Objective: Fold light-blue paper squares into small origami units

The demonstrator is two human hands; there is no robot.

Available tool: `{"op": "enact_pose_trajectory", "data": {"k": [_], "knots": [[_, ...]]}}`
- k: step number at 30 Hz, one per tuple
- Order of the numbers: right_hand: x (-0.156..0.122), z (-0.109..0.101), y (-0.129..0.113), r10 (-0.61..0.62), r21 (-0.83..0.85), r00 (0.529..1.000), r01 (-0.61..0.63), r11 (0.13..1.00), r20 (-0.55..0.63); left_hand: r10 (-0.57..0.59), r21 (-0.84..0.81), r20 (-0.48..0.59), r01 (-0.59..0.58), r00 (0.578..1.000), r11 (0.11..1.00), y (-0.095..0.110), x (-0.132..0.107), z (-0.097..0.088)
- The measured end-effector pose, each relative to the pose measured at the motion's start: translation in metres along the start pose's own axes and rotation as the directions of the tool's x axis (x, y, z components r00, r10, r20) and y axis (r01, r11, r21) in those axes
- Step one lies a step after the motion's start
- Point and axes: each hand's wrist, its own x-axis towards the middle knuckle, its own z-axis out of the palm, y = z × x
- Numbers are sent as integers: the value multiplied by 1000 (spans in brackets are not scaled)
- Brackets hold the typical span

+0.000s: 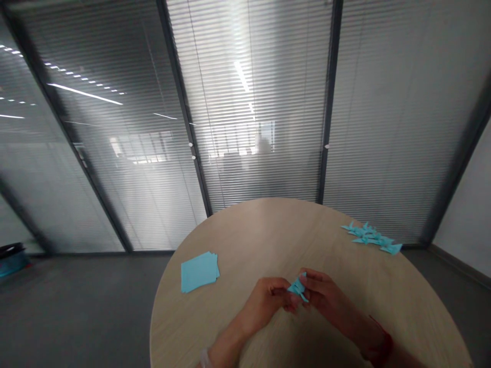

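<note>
A small folded piece of blue paper (296,288) is held between my two hands above the near part of the round table. My left hand (271,299) pinches its left side, the fingers curled and partly hidden. On the other side, my right hand (322,292) grips its right edge between thumb and fingers. A narrow strip of the paper points down between the hands. To the left lies a stack of flat blue paper sheets (199,272). Several folded blue paper figures (370,236) with pointed ends sit in a cluster at the right.
The round wooden table (268,230) has its curved edge at the far side, left and right. Behind it stands a glass partition with blinds (261,174) and dark frames. A blue and black object (14,259) rests on the grey floor at the far left.
</note>
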Motion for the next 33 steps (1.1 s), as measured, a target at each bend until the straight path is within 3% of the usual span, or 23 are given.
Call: {"op": "enact_pose_trajectory", "data": {"k": [5,13,17,28,33], "knots": [[-2,4,0,44,140,998,-51,989,55,17,25,37,-18,999,1000,6,-4,1],[-5,13,-9,47,161,992,-65,985,114,57,28,81,-60,995,998,5,-7,-1],[-6,13,-10,43,173,995,-57,983,85,74,28,88,-77,993,997,4,-7,-1],[-6,8,-7,89,150,994,-79,985,-60,63,115,-52,-57,997,992,10,-7,1],[-7,8,-9,85,195,995,-74,978,-50,7,109,-84,2,996,994,9,-6,2]]}}
